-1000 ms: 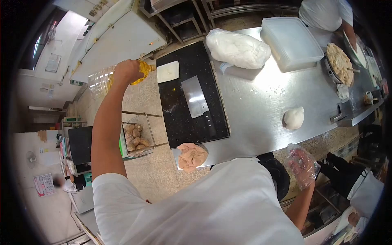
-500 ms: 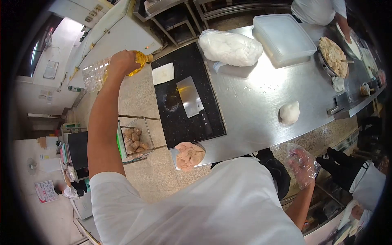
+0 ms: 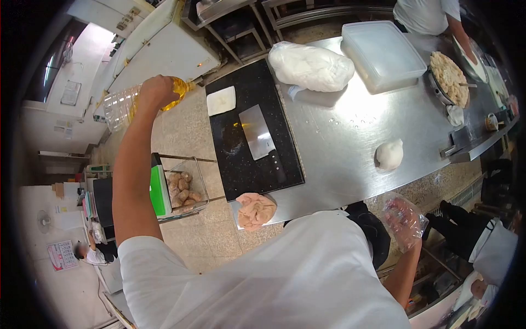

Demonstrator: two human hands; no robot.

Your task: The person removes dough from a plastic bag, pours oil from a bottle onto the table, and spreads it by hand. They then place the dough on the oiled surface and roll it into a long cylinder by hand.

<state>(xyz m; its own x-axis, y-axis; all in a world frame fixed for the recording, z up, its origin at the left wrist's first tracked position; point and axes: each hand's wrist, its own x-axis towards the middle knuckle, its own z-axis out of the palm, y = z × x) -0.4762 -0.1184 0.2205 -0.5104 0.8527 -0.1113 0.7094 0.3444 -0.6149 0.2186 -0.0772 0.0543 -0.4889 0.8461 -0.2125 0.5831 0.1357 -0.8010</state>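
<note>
My left hand is wrapped around a clear plastic bottle of yellow oil, held sideways beyond the left edge of the black board. A white square pad, perhaps a folded cloth, lies on the board near the bottle's neck. Beside it rests a cleaver with a black handle. Out to the right, off the table, my right hand wears a loose clear plastic glove. Its fingers look loosely spread, with nothing visible in them. A pinkish-tan crumpled cloth sits at the near table corner.
The steel table bears a plastic-wrapped white bundle, a translucent lidded box, a white dough-like ball and a pan of pale mixture. A co-worker's arm reaches in at top right. A rack holds brown lumps.
My left hand and the oil bottle have shifted left and slightly down, away from the board. More of the green item on the rack shows. My right hand has hardly moved.
</note>
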